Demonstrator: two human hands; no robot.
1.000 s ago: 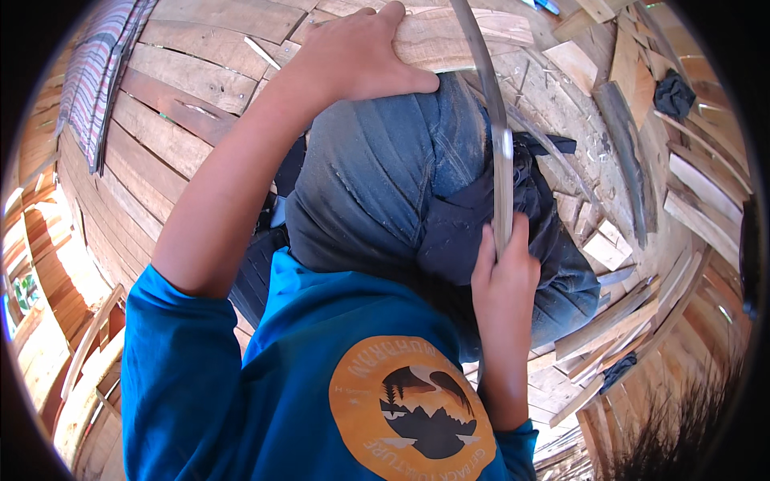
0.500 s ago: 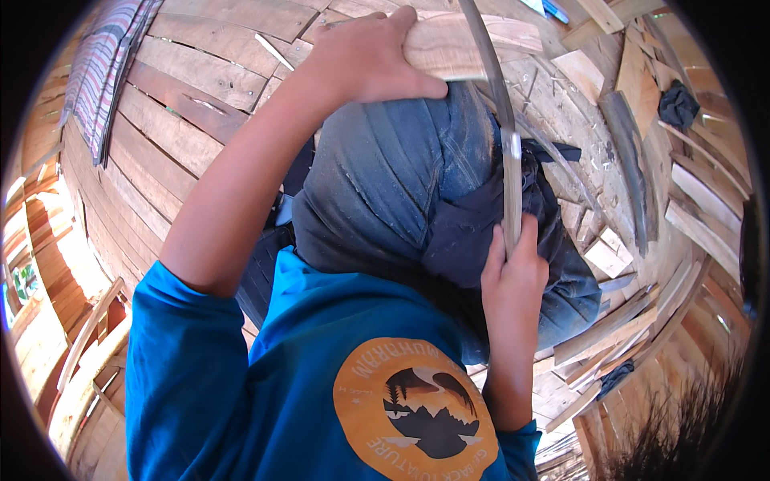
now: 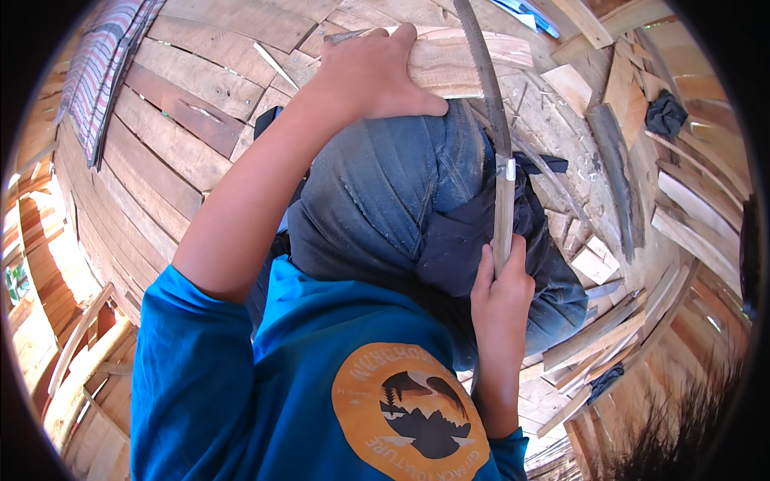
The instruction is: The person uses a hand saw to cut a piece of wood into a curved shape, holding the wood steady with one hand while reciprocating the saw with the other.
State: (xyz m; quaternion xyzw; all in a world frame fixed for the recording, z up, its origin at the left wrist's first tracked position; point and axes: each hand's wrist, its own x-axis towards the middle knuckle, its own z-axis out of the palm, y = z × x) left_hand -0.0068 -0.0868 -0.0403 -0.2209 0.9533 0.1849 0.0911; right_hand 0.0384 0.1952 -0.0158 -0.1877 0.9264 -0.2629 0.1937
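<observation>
My left hand presses on the left end of a pale wooden board, its thumb along the near edge and its other fingertips at the far side. The board lies crosswise just beyond my knee, which is in dusty blue jeans. My right hand is closed around the wooden handle of a machete, a pale metal collar joining handle and blade. The long dark blade points away from me and crosses the board to the right of my left hand. Whether the blade touches the wood, I cannot tell.
Wood chips and offcuts litter the plank floor to the right. Several boards are piled at the lower right. A dark crumpled cloth lies at the right, a striped cloth at the upper left.
The whole view has shifted slightly, and my hands and the board appear lower in it. The machete's handle has come a little toward me. Both hands keep their holds.
</observation>
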